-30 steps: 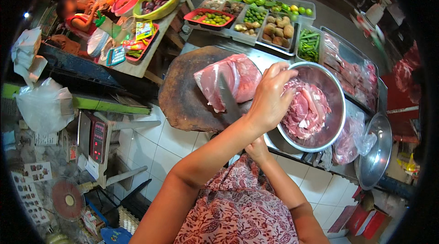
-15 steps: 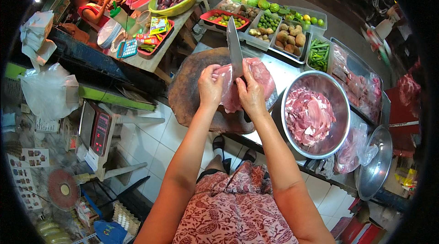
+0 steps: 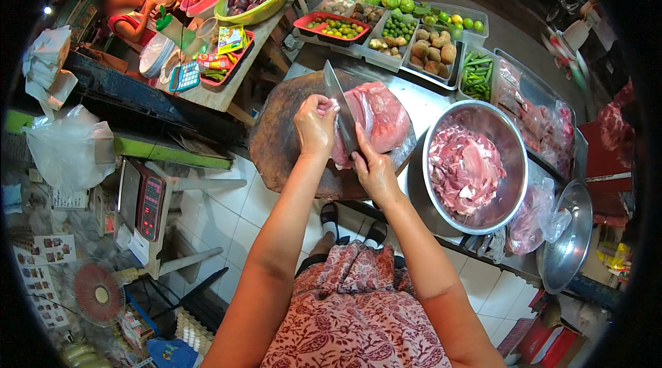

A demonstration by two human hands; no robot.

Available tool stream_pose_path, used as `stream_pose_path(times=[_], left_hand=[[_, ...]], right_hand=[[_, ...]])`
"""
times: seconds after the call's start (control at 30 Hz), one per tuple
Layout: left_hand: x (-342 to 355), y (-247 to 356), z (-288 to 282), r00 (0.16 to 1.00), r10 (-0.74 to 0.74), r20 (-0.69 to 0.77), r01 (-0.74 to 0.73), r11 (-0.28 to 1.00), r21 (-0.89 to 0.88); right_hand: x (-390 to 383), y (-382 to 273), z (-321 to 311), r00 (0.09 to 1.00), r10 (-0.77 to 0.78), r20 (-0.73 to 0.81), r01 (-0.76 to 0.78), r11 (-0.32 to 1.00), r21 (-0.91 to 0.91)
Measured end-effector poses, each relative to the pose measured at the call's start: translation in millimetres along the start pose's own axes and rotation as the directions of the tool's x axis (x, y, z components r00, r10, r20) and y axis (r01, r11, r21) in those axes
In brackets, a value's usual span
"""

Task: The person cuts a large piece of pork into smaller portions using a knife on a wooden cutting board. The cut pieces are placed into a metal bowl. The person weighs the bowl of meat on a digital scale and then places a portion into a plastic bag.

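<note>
A large slab of raw meat [image 3: 385,116] lies on a round, dark wooden chopping block [image 3: 279,130]. My right hand [image 3: 376,174] is closed around the handle of a broad kitchen knife [image 3: 336,92]. The blade points away from me, leans left and lies against the meat's left side. To the left of the blade, my left hand [image 3: 314,128] pinches the pale edge of a meat piece; its fingertips are close to the steel. Right of the block stands a metal bowl [image 3: 516,189] holding a heap of sliced meat [image 3: 463,167].
Behind the block stand containers of limes [image 3: 398,32], brown round produce [image 3: 434,51] and green peppers [image 3: 476,75]. Bagged meat [image 3: 545,127] lies in a tray at right. A scale [image 3: 146,199] and fan [image 3: 98,292] are at left. Another person [image 3: 131,23] is at far left.
The knife has moved left and tilted further left, with my right hand slightly lower. My left hand has shifted a little left, still pinching the meat's edge. The whole view has shifted slightly.
</note>
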State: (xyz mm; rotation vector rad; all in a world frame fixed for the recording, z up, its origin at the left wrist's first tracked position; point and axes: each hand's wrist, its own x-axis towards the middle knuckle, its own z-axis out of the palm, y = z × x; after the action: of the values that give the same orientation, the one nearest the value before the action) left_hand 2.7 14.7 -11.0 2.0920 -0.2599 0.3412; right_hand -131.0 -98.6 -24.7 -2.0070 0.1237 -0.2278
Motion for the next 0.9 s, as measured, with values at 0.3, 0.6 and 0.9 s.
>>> stream_pose_path(times=[0.3, 0.6, 0.9], left_hand=[[1.1, 1.5, -7.0, 0.998, -0.067, -0.01, 0.067, 0.996, 0.065], [5.9, -7.1, 3.7, 0.999, 0.021, -0.05, -0.009, 0.976, 0.219], [7.5, -5.4, 2.3, 0.991, -0.123, 0.049, 0.124, 0.992, -0.025]], right_hand=[[-50.8, 18.5, 11.1, 0.996, -0.085, 0.011, 0.085, 0.996, -0.026], [-129.3, 26.2, -11.2, 0.981, 0.17, 0.097, -0.164, 0.984, -0.066], [20.5, 1.8, -8.7, 0.933, -0.258, -0.252, 0.273, 0.962, 0.026]])
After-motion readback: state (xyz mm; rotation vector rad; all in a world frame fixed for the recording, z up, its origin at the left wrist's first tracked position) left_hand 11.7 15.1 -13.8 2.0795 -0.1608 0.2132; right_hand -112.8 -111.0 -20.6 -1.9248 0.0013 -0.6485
